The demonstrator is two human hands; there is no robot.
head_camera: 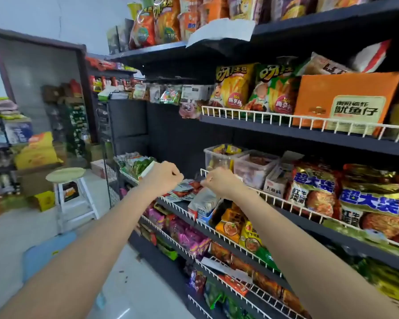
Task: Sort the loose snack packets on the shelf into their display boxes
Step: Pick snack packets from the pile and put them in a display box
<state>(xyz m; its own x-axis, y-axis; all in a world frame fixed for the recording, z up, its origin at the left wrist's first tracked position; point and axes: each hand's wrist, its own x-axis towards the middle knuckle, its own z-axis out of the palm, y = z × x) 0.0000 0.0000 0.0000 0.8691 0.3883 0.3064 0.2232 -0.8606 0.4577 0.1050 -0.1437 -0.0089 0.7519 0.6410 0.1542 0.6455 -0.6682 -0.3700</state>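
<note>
Both my arms reach to the middle shelf with its white wire rail. My left hand is curled over a heap of small red and silver snack packets and its fingers are hidden behind it. My right hand is curled too, pinching at a packet at the heap's right edge. Below it a silver packet stands in a small blue and red display box. Behind the hands stand two clear plastic tubs with packets inside.
A white box of green packets sits at the shelf's left end. Large red noodle bags fill the right side. Lower shelves hold purple, orange and green packets. A white stool and a blue stool stand on the floor to the left.
</note>
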